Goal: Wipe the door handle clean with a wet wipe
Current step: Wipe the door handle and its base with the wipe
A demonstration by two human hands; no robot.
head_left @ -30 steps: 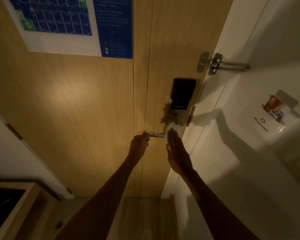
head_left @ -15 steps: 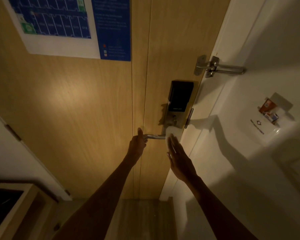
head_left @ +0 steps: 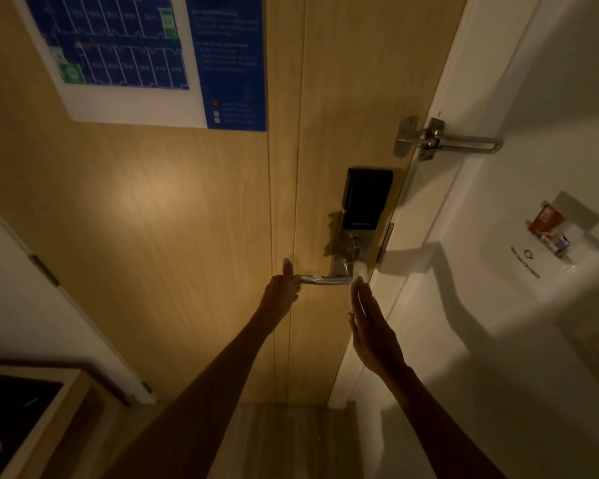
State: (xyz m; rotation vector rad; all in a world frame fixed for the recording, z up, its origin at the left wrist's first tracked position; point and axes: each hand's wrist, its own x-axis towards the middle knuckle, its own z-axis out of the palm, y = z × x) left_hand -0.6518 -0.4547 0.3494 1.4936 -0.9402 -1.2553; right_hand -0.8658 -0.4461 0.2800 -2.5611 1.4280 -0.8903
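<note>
At centre frame, the left hand (head_left: 280,291) grips the free end of the metal door handle (head_left: 325,279), thumb raised. Just to its right, the right hand (head_left: 370,324) is flat with fingers extended, pressing a pale wet wipe (head_left: 360,269) against the handle's base, below the black lock panel (head_left: 367,198) on the wooden door (head_left: 187,219).
</note>
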